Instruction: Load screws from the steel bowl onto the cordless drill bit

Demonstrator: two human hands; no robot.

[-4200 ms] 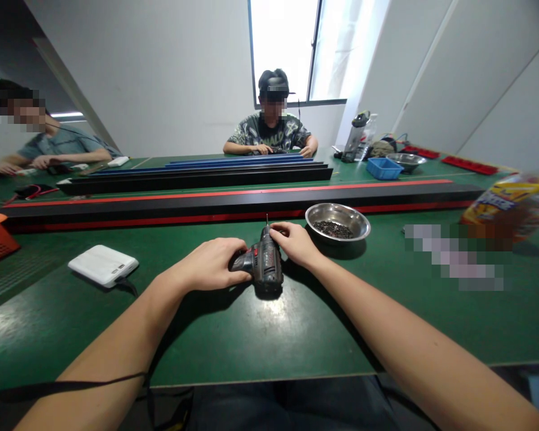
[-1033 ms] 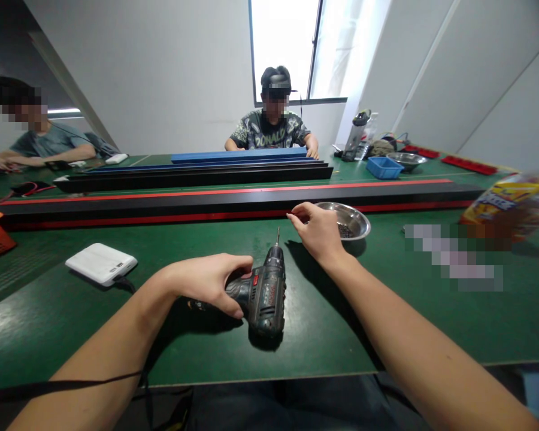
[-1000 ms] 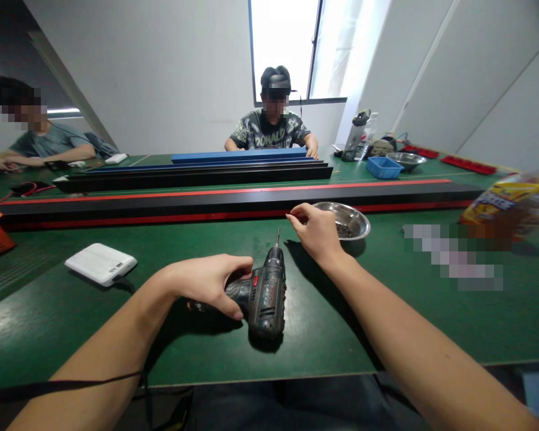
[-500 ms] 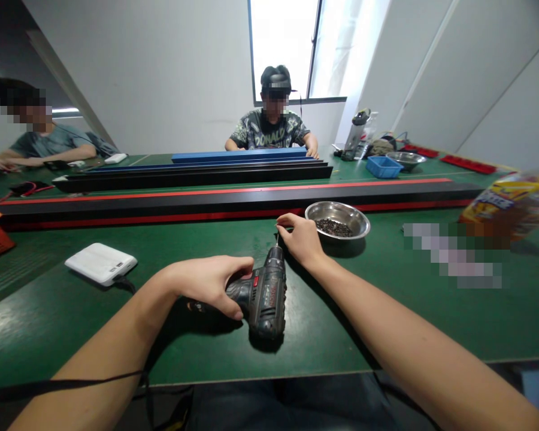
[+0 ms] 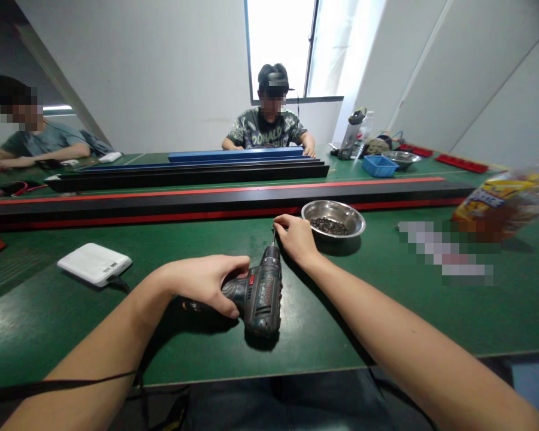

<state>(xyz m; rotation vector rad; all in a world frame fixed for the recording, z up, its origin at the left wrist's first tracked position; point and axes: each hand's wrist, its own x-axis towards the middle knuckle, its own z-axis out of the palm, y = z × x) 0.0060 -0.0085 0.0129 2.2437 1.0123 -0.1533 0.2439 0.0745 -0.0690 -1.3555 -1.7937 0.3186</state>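
Note:
My left hand [image 5: 206, 282] is wrapped round the grip of a black cordless drill [image 5: 264, 299], which lies on its side on the green table and points away from me. A thin bit [image 5: 273, 238] sticks out of its chuck. At the tip of the bit, the thumb and forefinger of my right hand [image 5: 297, 238] are pinched together; whatever is between them is too small to make out. Just beyond my right hand stands a steel bowl [image 5: 357, 224] with many small dark pieces [image 5: 329, 226], which look like screws.
A long black and red bar [image 5: 233, 200] crosses the table beyond the bowl, with black and blue profiles behind it. A white power bank [image 5: 94, 263] lies left, a snack bag [image 5: 498, 203] right. One person [image 5: 273, 129] sits opposite, another [image 5: 40, 140] at far left.
The whole view has shifted slightly, so everything appears a little farther left. My left hand still grips the drill and my right hand still pinches at the bit's tip.

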